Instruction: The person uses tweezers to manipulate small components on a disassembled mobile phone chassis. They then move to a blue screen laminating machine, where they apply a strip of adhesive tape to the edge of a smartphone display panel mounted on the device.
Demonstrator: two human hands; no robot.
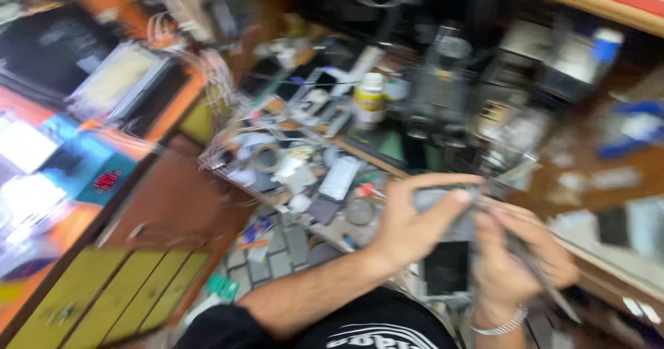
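Note:
The picture is blurred by motion. My left hand [415, 217] grips a small grey flat device [443, 207], thumb on top of it. My right hand [515, 255], with a metal bracelet [498, 321] on the wrist, holds a thin dark tool [543, 276] whose upper end meets the device and whose lower end points down to the right. Both hands are together over the near edge of a cluttered workbench [332, 148]. A dark flat square part [446, 269] lies just under the hands.
The bench carries several small phone parts, a roll of tape [266, 159], a white bottle with a yellow label [370, 100] and a dark machine [436, 93]. At left stand a blue unit with a red display [104, 176] and yellow drawers [111, 294].

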